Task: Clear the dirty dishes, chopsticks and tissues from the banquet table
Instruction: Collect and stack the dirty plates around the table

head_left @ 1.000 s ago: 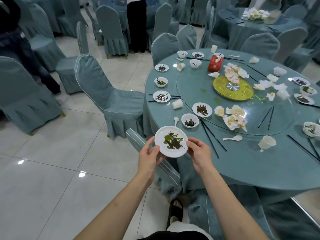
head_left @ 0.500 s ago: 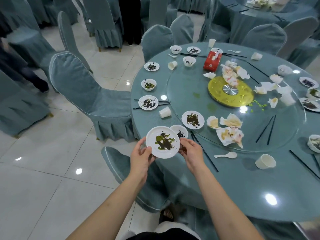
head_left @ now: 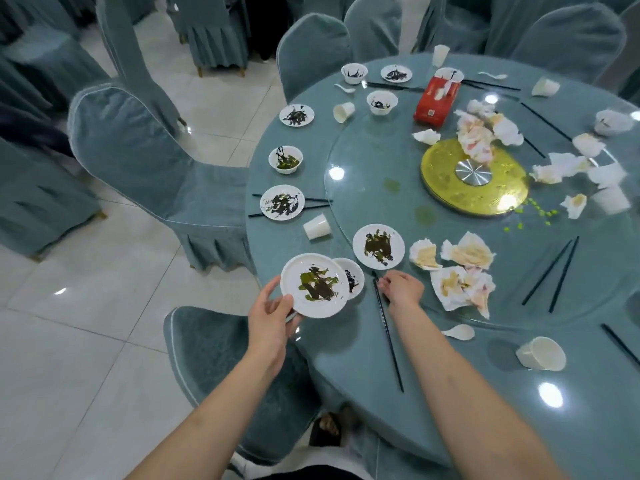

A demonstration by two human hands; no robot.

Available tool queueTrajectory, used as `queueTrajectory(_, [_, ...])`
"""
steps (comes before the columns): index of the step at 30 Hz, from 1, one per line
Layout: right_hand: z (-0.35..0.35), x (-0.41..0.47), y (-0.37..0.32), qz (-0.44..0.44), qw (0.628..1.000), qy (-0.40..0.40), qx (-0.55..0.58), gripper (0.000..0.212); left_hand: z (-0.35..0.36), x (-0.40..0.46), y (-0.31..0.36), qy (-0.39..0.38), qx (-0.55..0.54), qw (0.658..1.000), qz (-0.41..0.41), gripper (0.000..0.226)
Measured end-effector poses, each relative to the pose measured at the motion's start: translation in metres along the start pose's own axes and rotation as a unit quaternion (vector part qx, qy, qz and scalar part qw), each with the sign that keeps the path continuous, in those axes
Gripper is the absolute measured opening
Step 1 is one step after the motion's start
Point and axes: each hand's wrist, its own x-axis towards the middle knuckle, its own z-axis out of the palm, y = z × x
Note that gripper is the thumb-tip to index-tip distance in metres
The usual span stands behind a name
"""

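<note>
My left hand (head_left: 268,315) grips a smeared plate (head_left: 314,285) over the teal worktop (head_left: 485,393). My right hand (head_left: 401,289) pinches black chopsticks (head_left: 387,332). White tiled floor (head_left: 86,323) alongside.

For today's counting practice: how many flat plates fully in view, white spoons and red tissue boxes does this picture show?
Flat plates: 5
White spoons: 3
Red tissue boxes: 1
Total: 9

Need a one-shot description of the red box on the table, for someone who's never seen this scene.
Start at the gold disc in the middle of the glass turntable. On the far side of it, at the turntable's rim beyond a heap of crumpled tissues, lies the red tissue box. It is the only red thing on the table; white tissue sticks out of its top.
</note>
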Motion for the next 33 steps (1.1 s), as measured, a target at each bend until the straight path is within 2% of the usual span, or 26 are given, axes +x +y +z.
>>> queueTrajectory(7, [0.013,0.037,-0.009,0.042,0.997,0.053,-0.04,0.012,-0.004,0.012,0.004,0.003,0.012,1.0,0.011,0.044])
queueTrajectory(12, [0.014,0.056,-0.007,0.053,0.995,0.077,-0.046,0.025,-0.009,0.018,0.009,0.014,0.005,1.0,0.008,0.042])
queueTrajectory(13, [0.014,0.049,-0.011,0.052,0.995,0.073,-0.049,0.025,-0.01,0.019,0.01,0.017,0.003,1.0,0.008,0.042])
queueTrajectory(16, [0.015,0.043,-0.014,0.033,0.998,-0.004,-0.058,0.009,-0.013,0.022,0.013,0.019,-0.001,1.0,0.009,0.043])
queueTrajectory(20, [0.017,0.038,-0.015,0.007,0.999,-0.004,-0.051,0.011,-0.017,0.022,0.017,0.022,-0.005,1.0,0.01,0.043])
queueTrajectory(23, [0.025,0.027,-0.019,0.001,1.0,0.01,-0.03,0.01,-0.021,0.024,0.02,0.016,-0.014,1.0,0.003,0.044])
queueTrajectory(26, [0.035,0.005,-0.025,-0.013,0.996,0.075,0.039,0.02,-0.026,0.027,0.025,0.006,-0.026,1.0,-0.005,0.044])
queueTrajectory(29, [0.043,-0.027,-0.029,-0.044,0.992,0.062,0.103,0.022,-0.032,0.03,0.034,-0.011,-0.036,0.999,-0.009,0.045])
queueTrajectory(33, [0.052,-0.071,-0.023,-0.088,0.987,0.024,0.136,0.016,-0.05,0.036,0.049,-0.04,-0.044,0.998,-0.012,0.046])
